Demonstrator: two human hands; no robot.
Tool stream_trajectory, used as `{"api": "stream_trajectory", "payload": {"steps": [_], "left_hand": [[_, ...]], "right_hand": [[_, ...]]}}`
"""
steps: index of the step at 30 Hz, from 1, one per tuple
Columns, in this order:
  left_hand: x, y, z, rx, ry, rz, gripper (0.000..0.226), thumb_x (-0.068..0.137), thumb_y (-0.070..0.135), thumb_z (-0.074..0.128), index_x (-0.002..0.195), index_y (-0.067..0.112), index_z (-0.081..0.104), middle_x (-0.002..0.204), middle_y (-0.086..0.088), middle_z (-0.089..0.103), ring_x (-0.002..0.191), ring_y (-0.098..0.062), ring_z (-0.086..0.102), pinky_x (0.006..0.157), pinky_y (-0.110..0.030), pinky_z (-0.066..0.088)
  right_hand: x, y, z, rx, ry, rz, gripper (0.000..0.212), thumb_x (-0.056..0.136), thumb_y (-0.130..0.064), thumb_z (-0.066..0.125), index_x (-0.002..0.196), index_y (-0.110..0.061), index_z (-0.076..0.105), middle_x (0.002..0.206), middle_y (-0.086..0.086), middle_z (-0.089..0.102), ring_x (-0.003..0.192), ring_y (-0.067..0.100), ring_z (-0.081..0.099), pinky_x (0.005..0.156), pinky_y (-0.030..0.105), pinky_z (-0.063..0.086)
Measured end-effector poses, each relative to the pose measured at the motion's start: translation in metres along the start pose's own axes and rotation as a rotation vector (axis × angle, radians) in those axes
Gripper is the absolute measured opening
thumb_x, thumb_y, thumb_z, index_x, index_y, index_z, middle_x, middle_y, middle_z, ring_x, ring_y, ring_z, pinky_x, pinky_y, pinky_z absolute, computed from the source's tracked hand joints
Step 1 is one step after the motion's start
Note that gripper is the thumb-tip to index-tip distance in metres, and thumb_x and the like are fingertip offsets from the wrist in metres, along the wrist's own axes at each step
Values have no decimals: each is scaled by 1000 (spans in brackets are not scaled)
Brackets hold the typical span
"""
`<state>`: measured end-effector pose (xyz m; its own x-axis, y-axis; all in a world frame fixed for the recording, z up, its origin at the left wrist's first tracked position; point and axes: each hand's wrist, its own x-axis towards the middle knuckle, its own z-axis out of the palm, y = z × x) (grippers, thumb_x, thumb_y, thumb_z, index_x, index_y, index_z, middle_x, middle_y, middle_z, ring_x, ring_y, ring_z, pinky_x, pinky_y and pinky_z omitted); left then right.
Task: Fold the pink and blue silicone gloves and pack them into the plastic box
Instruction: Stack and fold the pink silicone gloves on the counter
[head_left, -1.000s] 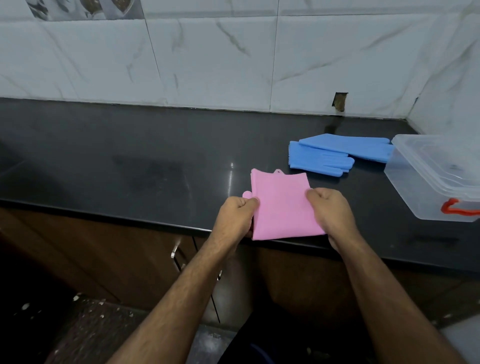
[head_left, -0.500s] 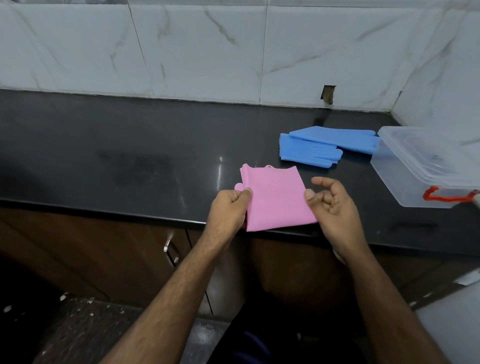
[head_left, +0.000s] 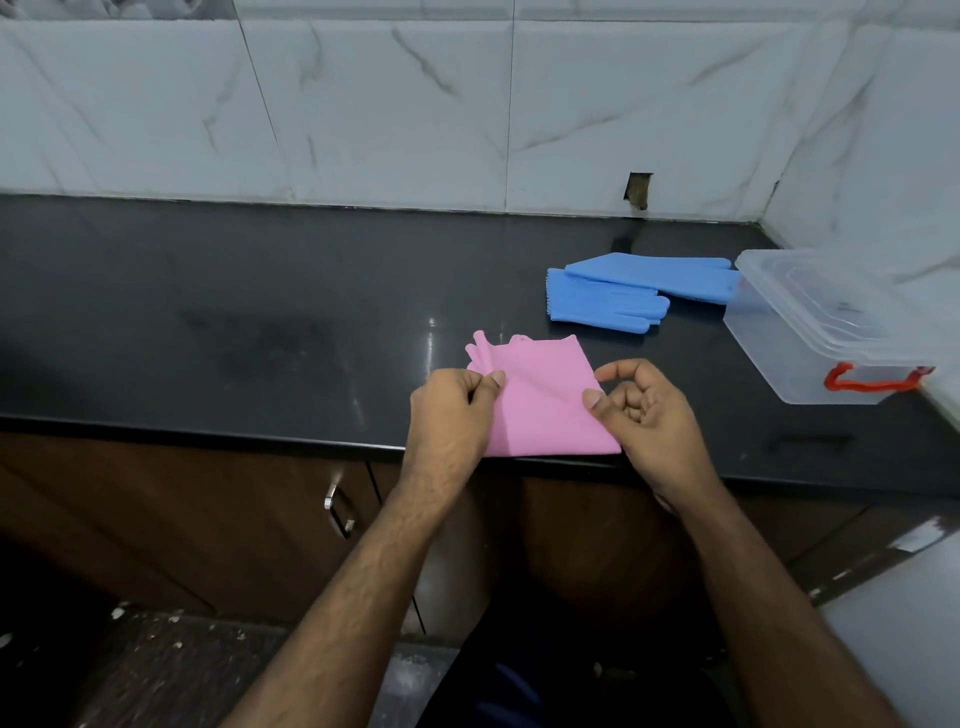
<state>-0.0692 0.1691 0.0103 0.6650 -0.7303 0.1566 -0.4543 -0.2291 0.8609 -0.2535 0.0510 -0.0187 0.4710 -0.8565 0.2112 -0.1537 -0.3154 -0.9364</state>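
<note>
The folded pink gloves (head_left: 545, 400) lie at the front edge of the black counter (head_left: 260, 322), with finger tips sticking out at their far left corner. My left hand (head_left: 452, 410) pinches their left edge between thumb and fingers. My right hand (head_left: 644, 410) hovers at their right edge, fingers curled and apart, thumb touching the pink edge, holding nothing. Two blue gloves (head_left: 623, 293) lie flat and overlapping farther back on the right. The clear plastic box (head_left: 815, 332) with a red handle and its lid on stands at the right end of the counter.
White marble wall tiles (head_left: 415, 114) run behind the counter and turn the corner at the right. Brown cabinet doors with a metal handle (head_left: 335, 506) sit below the counter edge. A pale surface (head_left: 904, 613) shows at the lower right.
My right hand has let go of the pink gloves' right edge and opened beside them. My left hand keeps its pinch, and pink finger tips now poke out at the far left.
</note>
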Motion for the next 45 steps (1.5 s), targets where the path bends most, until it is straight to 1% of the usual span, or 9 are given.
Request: {"api": "stream_trajectory", "payload": {"steps": [9, 12, 17, 21, 26, 29, 33, 40, 45], "left_hand": [[-5, 0, -4, 25, -110, -65, 46, 91, 45, 74, 79, 1, 72, 72, -9, 73, 63, -20, 67, 59, -36, 58], [-7, -4, -4, 84, -124, -48, 54, 95, 39, 70, 69, -6, 54, 60, -11, 53, 56, -22, 49, 53, -34, 44], [-5, -10, -5, 123, -170, -42, 52, 100, 39, 62, 69, -2, 53, 62, -11, 52, 56, -25, 48, 58, -37, 43], [-8, -14, -5, 131, -181, -6, 49, 101, 41, 59, 63, 14, 43, 59, -4, 47, 55, -19, 44, 57, -33, 37], [-7, -19, -7, 62, -245, -50, 52, 102, 44, 57, 61, 17, 40, 55, 5, 45, 51, -12, 41, 57, -30, 35], [-7, -17, -8, -16, -269, -120, 56, 102, 41, 59, 55, 20, 36, 47, 14, 38, 44, -6, 35, 55, -26, 31], [-7, -12, -12, -141, -360, -190, 53, 102, 43, 59, 61, 13, 45, 58, 1, 44, 55, -13, 40, 62, -26, 33], [-15, -9, -4, 246, -223, -47, 57, 104, 41, 52, 56, 14, 35, 53, 0, 44, 49, -17, 42, 50, -29, 31], [-16, -10, -2, 396, -202, 0, 56, 104, 42, 49, 57, 14, 41, 56, 1, 47, 51, -17, 46, 48, -29, 30]], "right_hand": [[-3, -4, 0, 48, -8, 23, 17, 92, -49, 69, 100, -34, 67, 78, 7, 74, 74, 19, 67, 68, 37, 51], [-5, -8, 0, 59, -8, 41, 19, 92, -51, 68, 101, -35, 70, 82, 4, 77, 81, 16, 73, 72, 37, 54], [-7, -12, -1, 46, -24, 55, 23, 92, -54, 67, 110, -39, 68, 75, 27, 68, 60, 24, 59, 55, 34, 47], [-6, -12, -1, 68, -24, 66, 31, 93, -54, 66, 118, -36, 65, 70, 8, 73, 56, 12, 61, 53, 27, 48], [-4, -9, 0, 1, -50, 57, 38, 92, -57, 65, 125, -39, 60, 75, 14, 73, 70, 20, 71, 69, 34, 57], [-2, -9, 2, -70, -17, 61, 37, 93, -51, 67, 126, -36, 58, 58, 7, 60, 57, 6, 62, 67, 22, 50], [-2, -9, 3, -63, -19, 85, 28, 96, -36, 68, 122, -36, 59, 61, 20, 56, 54, 9, 58, 66, 16, 46], [-3, -14, 1, -56, -34, 109, 26, 99, -25, 66, 121, -37, 61, 60, 14, 60, 56, 16, 60, 57, 25, 50], [-4, -15, 1, -85, -30, 120, 25, 100, -23, 63, 122, -34, 61, 54, 7, 55, 54, 12, 58, 57, 14, 46]]}}
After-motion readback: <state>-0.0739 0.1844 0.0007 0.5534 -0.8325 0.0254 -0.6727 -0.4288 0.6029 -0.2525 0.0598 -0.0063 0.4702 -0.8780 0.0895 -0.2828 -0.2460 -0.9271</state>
